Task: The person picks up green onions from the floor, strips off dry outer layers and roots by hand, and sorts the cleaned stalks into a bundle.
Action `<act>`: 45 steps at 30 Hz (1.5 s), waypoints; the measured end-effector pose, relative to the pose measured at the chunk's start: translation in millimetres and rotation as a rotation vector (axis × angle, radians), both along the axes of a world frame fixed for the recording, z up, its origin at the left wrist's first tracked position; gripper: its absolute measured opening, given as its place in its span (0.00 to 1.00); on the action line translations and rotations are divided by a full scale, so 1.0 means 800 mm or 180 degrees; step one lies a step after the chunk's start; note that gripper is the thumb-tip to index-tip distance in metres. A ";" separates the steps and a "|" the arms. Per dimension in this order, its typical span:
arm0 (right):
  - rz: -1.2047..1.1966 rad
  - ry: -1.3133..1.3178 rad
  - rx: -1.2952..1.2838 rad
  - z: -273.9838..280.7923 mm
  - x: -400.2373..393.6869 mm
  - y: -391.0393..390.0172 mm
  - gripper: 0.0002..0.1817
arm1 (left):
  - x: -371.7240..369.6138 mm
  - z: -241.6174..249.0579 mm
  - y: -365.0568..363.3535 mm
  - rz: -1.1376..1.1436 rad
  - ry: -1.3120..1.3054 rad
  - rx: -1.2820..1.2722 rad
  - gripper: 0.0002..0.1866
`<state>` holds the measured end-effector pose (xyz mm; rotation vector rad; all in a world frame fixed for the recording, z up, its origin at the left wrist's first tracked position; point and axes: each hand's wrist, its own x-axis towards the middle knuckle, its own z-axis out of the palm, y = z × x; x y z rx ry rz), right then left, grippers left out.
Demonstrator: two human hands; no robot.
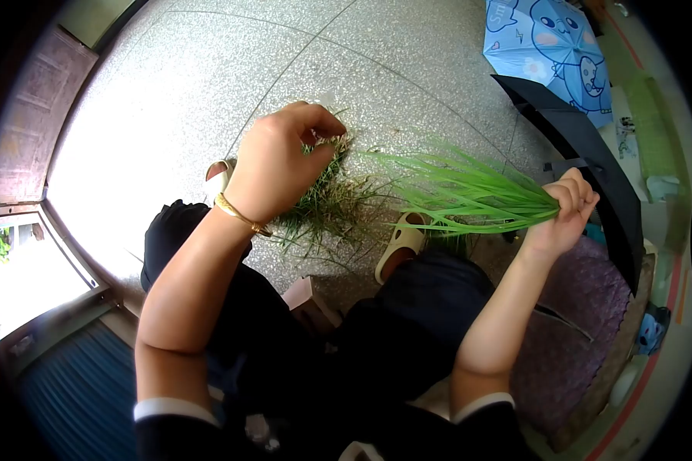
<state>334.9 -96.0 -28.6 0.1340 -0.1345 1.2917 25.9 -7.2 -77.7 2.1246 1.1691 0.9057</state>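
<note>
My right hand (567,206) is closed round the base of a bunch of long green grass blades (477,192), which fan out to the left. My left hand (288,157), with a gold bracelet (238,213) at its wrist, hangs over a pile of loose grass clippings (331,200) on the floor. Its fingers are curled, with a gap between thumb and forefinger, and nothing shows in them. Part of the pile is hidden behind this hand. The blades' tips reach towards the pile's right side.
Cream clogs (400,247) are on my feet beside the pile. A small pale box (311,300) stands between my legs. To the right are an open black umbrella (592,165), a blue cartoon umbrella (553,54) and a purple mat (573,338). Speckled floor (377,69) stretches ahead.
</note>
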 end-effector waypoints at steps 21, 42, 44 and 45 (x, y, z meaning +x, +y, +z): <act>-0.1971 -0.3923 -0.1991 -0.057 0.125 -0.086 0.23 | -0.001 -0.045 -0.008 -0.0319 0.1214 0.0123 0.05; -0.0343 -0.7161 -0.4440 -0.449 0.163 -0.166 0.28 | 0.031 -0.354 -0.102 -0.1678 0.3011 -0.3172 0.19; 0.0024 -0.7548 -0.3881 -0.435 0.143 -0.154 0.23 | 0.038 -0.391 -0.130 -0.1895 0.2977 -0.3296 0.21; 0.0072 -0.7537 -0.3882 -0.441 0.137 -0.152 0.23 | 0.045 -0.402 -0.142 -0.1929 0.3018 -0.3292 0.22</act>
